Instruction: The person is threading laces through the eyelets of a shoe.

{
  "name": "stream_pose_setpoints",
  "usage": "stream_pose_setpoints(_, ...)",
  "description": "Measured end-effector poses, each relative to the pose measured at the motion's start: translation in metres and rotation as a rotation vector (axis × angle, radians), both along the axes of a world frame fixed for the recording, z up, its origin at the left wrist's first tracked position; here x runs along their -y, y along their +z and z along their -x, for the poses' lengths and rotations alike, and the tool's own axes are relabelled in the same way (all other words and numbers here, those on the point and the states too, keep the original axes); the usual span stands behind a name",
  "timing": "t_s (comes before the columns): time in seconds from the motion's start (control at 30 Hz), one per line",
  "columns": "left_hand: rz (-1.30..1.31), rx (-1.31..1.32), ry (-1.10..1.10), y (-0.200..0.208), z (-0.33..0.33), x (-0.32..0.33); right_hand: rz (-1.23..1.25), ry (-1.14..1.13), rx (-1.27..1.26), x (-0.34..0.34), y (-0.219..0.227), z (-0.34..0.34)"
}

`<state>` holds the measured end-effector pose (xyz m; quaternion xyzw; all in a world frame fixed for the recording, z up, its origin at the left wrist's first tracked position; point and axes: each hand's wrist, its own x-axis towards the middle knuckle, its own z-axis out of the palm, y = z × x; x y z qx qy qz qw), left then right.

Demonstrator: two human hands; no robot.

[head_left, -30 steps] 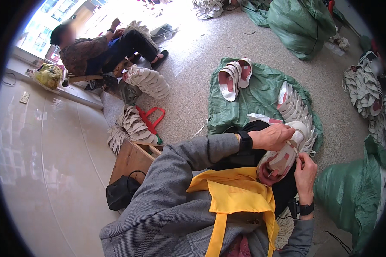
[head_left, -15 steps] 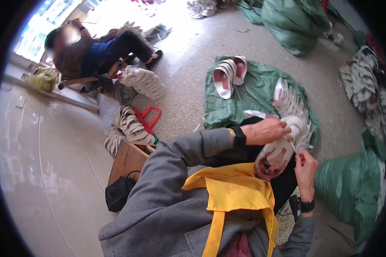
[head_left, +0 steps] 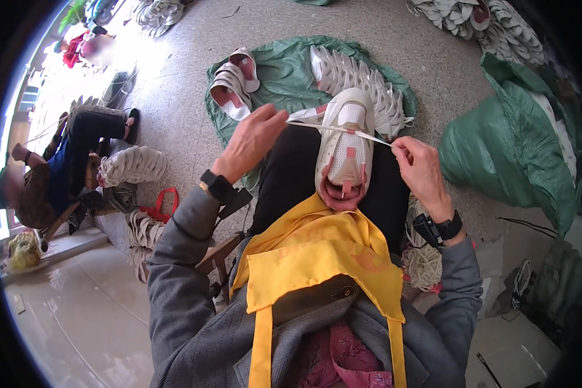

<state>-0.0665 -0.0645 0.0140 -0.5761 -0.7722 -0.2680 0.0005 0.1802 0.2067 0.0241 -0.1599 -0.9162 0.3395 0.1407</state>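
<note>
A white and beige sneaker (head_left: pixel 355 176) with pink parts rests on my lap, its toe pointing away from me and its opening toward the yellow apron (head_left: pixel 323 275). A flat white shoelace (head_left: pixel 372 138) crosses its front eyelets and stretches taut to both sides. My left hand (head_left: pixel 252 141) is closed on one end, left of the shoe. On the right, my right hand (head_left: pixel 422 169) pinches the other end between thumb and fingers. Beyond the toe, a row of white shoe uppers (head_left: pixel 362 81) and a smaller stack of uppers (head_left: pixel 231 90) lie on a green sheet (head_left: pixel 291 68).
A bulging green sack (head_left: pixel 498 152) stands to my right. Beside my right leg hangs a bundle of pale laces (head_left: pixel 423 266). At far left sits another person (head_left: pixel 42 184), near a bundle of uppers (head_left: pixel 132 166). More uppers (head_left: pixel 462 18) are piled at the far right.
My hands have moved apart from close over the shoe, drawing the lace out tight to both sides. The view has turned, and the shoe now points straight away from me.
</note>
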Motion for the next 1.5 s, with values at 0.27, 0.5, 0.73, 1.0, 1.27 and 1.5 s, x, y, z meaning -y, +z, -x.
stream_pose_setpoints(0.27,-0.003,-0.039,0.046,-0.005,0.032,0.032,0.026,-0.01,0.035,-0.012,0.001,-0.012)
stream_pose_setpoints(0.5,0.115,-0.151,0.423,-0.013,0.114,0.139,-0.083,0.069,0.052,-0.044,-0.009,-0.049)
stream_pose_setpoints(0.73,0.124,-0.191,0.519,-0.024,0.128,0.173,0.355,-0.11,0.116,-0.007,0.006,-0.069)
stream_pose_setpoints(1.0,0.117,-0.188,0.55,-0.031,0.116,0.165,0.328,-0.012,0.029,0.043,-0.007,-0.018)
stream_pose_setpoints(1.27,0.118,-0.166,0.566,-0.038,0.117,0.177,0.292,-0.081,0.18,0.032,0.002,-0.043)
stream_pose_setpoints(1.5,0.118,-0.167,0.57,-0.051,0.119,0.18,0.475,-0.277,0.378,-0.029,-0.014,-0.122)
